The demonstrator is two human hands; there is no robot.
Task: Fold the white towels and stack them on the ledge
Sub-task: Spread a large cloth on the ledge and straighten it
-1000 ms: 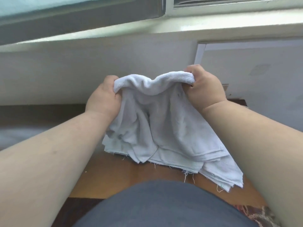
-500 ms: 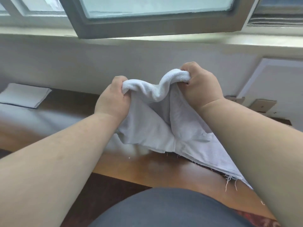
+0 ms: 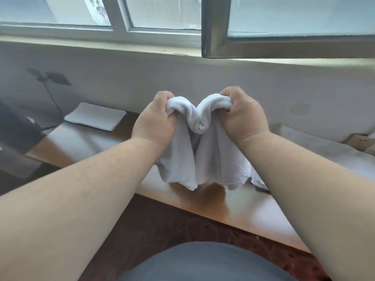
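A white towel point(image 3: 205, 159) hangs in the air above the wooden ledge point(image 3: 239, 207). My left hand point(image 3: 156, 122) grips its top edge on the left and my right hand point(image 3: 245, 114) grips it on the right. The top edge sags into a loop between the two fists, and the cloth drops in two folds with its lower hem just above the wood. A folded white towel point(image 3: 95, 116) lies flat on the ledge at the far left. A bit of white cloth point(image 3: 258, 181) shows behind my right forearm.
A white wall point(image 3: 182, 78) rises behind the ledge under a window sill point(image 3: 121, 47). An open window frame point(image 3: 215, 43) juts out at upper right. A dark object point(image 3: 18, 130) with a cable stands at the far left. Patterned carpet point(image 3: 182, 226) lies below.
The towel has been lifted clear of the pile on the ledge. My hands have drawn closer, so the top edge sags deeper. The view has swung left, showing the folded towel.
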